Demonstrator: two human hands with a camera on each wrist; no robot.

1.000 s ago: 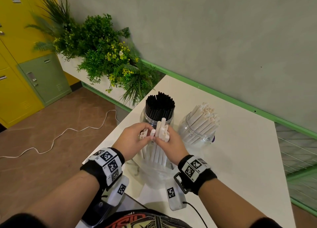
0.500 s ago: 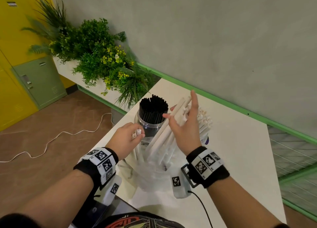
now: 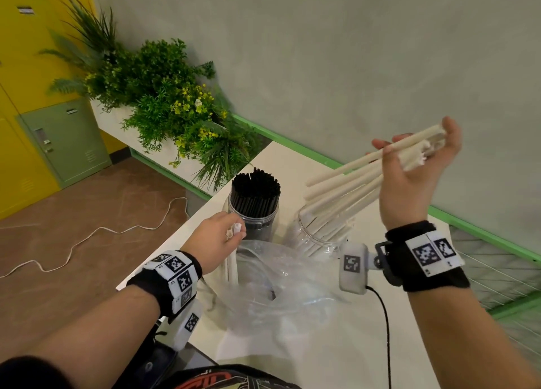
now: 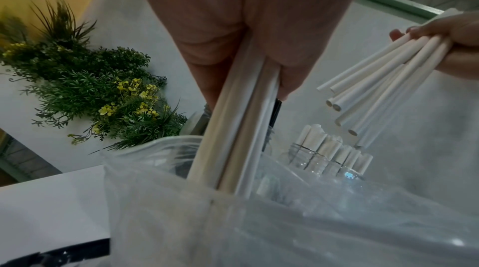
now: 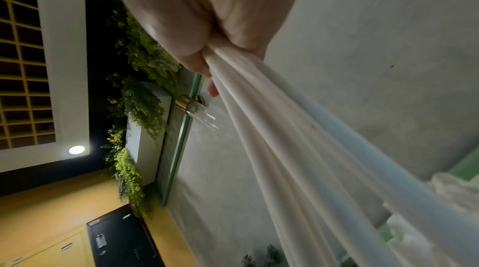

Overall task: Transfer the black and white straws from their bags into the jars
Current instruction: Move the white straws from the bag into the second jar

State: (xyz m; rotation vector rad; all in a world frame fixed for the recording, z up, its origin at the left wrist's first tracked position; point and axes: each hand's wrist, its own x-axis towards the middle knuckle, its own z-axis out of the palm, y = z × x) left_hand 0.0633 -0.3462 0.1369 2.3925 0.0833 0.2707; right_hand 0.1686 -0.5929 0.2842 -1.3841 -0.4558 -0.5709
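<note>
White straws in right hand: the bundle of white paper straws [image 3: 348, 181] is now lifted clear of the clear plastic bag [image 3: 281, 283] and held high, slanting down-left, its lower ends just above the right jar; half a second ago it was still low between the bag and the jars.
Right hand: the right hand [image 3: 415, 172] has risen toward the grey wall [image 3: 351, 52], palm facing the camera, fingers and thumb wrapped round the upper ends of the bundle.
Left hand: the left hand [image 3: 218, 242] stays low at the mouth of the bag, pinching the tops of a few upright white straws [image 4: 241, 132] whose lower ends are inside the bag.
Left jar: the clear glass jar on the left [image 3: 253, 224] is packed with upright thin black straws [image 3: 254, 192] that stick out above its rim.
Right jar: the clear glass jar on the right [image 3: 313, 236] holds a leaning batch of white straws [image 4: 334, 150].
Bag: crumpled and open on the white table [image 3: 322, 344], just in front of both jars.
Surroundings: a green planter with yellow flowers [image 3: 164, 104] stands beyond the table's far left corner; a white cable [image 3: 96, 233] lies on the brown floor.
</note>
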